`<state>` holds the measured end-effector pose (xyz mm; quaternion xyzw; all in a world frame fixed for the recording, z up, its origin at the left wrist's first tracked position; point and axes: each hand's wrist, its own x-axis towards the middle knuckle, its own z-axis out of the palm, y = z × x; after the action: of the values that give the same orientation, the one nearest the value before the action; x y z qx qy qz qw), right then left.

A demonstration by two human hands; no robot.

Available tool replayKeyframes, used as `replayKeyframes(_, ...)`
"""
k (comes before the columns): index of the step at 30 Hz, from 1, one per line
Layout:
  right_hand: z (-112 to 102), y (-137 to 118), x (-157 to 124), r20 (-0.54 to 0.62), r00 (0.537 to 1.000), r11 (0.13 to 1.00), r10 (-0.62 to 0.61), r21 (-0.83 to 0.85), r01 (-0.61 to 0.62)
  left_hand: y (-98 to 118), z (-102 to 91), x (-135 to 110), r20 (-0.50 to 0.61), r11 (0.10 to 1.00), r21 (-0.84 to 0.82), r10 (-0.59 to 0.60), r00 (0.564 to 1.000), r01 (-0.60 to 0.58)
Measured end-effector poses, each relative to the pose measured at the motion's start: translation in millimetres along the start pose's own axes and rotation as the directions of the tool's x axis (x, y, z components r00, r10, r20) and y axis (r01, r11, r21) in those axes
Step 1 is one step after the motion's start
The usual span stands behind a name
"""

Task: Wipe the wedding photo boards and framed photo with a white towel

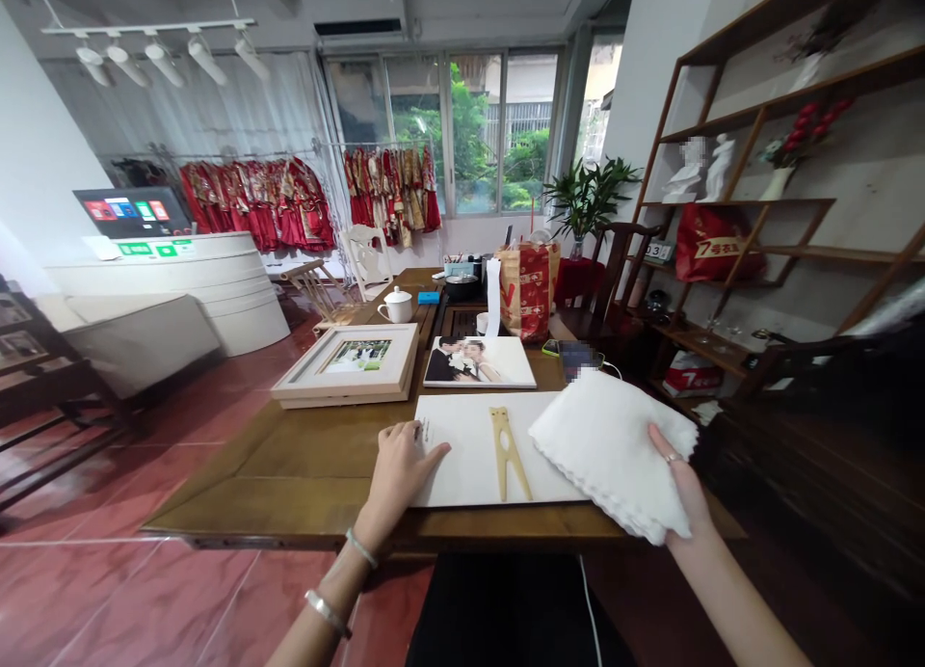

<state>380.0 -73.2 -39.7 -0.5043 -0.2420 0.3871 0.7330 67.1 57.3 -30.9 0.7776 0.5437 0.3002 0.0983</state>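
A white scalloped-edge cloth [614,445] hangs from my right hand [683,489], whose thumb lies on top of it while the other fingers are hidden beneath. The cloth covers the right end of a flat white panel [462,465] at the table's near edge. My left hand [405,465] rests on the panel's left edge, thumb stretched out across the surface and fingers lying over the side. Small dark writing shows near its fingertips. Between my hands a pale yellow, two-legged piece with a cat-shaped head [504,455] lies on the panel.
On the wooden table [289,465], stacked picture frames [347,363] stand at left beside a wedding photo panel [481,361]. Farther back are a lidded white mug [397,306], a blue box [428,298] and a red-and-brown paper bag [531,291]. Phones [578,357] lie behind the cloth.
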Motion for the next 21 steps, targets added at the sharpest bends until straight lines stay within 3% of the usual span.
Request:
replayKeyframes(2, -1.2, -10.6, 1.0, -0.119, 0.984, 0.991, -0.135, -0.025, 0.133, -7.5, 0.3, 2.8, -0.001, 0.995, -0.038, 0.093, 0.996, -0.093)
replayKeyframes(4, -2.1, -22.2, 1.6, -0.226, 0.904, 0.93, -0.364, -0.137, 0.34, -13.9, -0.2, 6.0, 0.042, 0.97, -0.116, 0.218, 0.975, -0.212)
replayKeyframes(5, -2.0, -27.2, 1.4, -0.195, 0.85, 0.863, -0.489, -0.245, 0.441, -16.2, -0.6, 7.2, 0.087, 0.955, -0.158, 0.266, 0.96, -0.251)
replayKeyframes(6, -1.4, -31.0, 0.7, -0.08, 0.801, 0.762, -0.594, -0.375, 0.528, -17.8, -0.9, 8.0, 0.132, 0.944, -0.191, 0.297, 0.946, -0.269)
replayKeyframes(7, 0.0, -33.1, -0.8, 0.106, 0.756, 0.626, -0.646, -0.493, 0.604, -18.7, -1.1, 8.3, 0.171, 0.939, -0.209, 0.308, 0.936, -0.271)
replayKeyframes(8, 2.2, -33.3, -2.9, 0.325, 0.713, 0.469, -0.621, -0.575, 0.67, -19.1, -1.1, 8.3, 0.2, 0.94, -0.212, 0.308, 0.93, -0.266)
replayKeyframes(10, 8.5, -28.6, -8.6, 0.677, 0.621, 0.194, -0.396, -0.599, 0.777, -18.9, -0.7, 7.7, 0.234, 0.947, -0.182, 0.304, 0.924, -0.265)
replayKeyframes(12, 15.8, -19.6, -14.0, 0.812, 0.558, 0.05, -0.172, -0.558, 0.828, -18.4, -0.2, 7.2, 0.267, 0.946, -0.139, 0.32, 0.909, -0.292)
replayKeyframes(15, 24.4, -8.7, -13.2, 0.834, 0.552, -0.008, -0.011, -0.552, 0.834, -18.9, 0.6, 8.0, 0.312, 0.935, -0.097, 0.355, 0.881, -0.342)
replayKeyframes(21, 40.7, -7.7, 27.9, 0.816, 0.577, 0.0, 0.044, -0.577, 0.817, -22.0, 2.4, 9.7, 0.305, 0.93, -0.081, 0.365, 0.88, -0.358)
